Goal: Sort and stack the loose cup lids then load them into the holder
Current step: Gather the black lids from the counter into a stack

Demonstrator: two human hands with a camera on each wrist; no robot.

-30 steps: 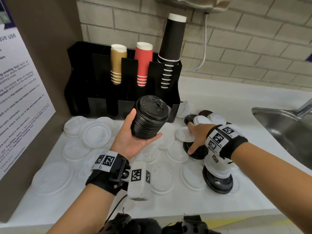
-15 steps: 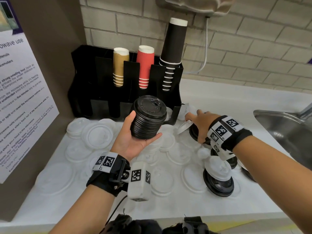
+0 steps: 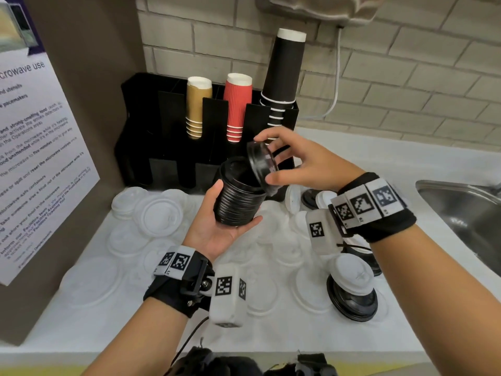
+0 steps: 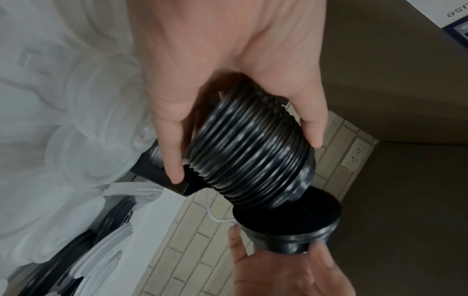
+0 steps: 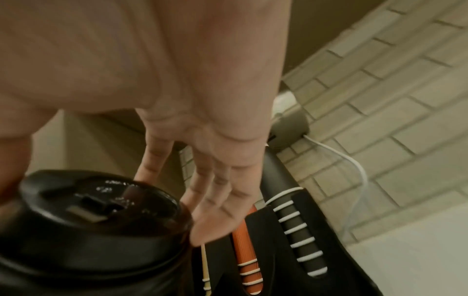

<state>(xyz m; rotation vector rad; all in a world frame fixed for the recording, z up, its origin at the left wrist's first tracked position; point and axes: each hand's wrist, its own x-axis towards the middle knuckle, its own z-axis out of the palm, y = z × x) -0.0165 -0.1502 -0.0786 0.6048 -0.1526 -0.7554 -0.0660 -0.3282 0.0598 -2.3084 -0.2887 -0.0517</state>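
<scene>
My left hand (image 3: 236, 204) grips a tall stack of black lids (image 3: 244, 194) above the counter, thumb on its left side and fingers underneath. My right hand (image 3: 266, 159) pinches a single black lid (image 3: 260, 162) by its rim, tilted on edge against the stack's top right. The left wrist view shows the ribbed stack (image 4: 250, 158) in my left hand (image 4: 244, 158), with the single lid (image 4: 291, 226) open side towards the stack. The right wrist view shows that lid's top (image 5: 96, 210). The black holder (image 3: 168, 126) stands behind against the wall.
The holder carries gold (image 3: 198, 104), red (image 3: 237, 104) and black cups (image 3: 284, 71). Several loose white lids (image 3: 160, 215) cover the counter. A white lid on black lids (image 3: 352, 291) sits at front right. A steel sink (image 3: 461, 207) lies right, a postered panel (image 3: 40, 158) left.
My right hand lifted a black lid off the counter pile and carried it up and left to the top of the stack. The left hand kept the stack nearly still.
</scene>
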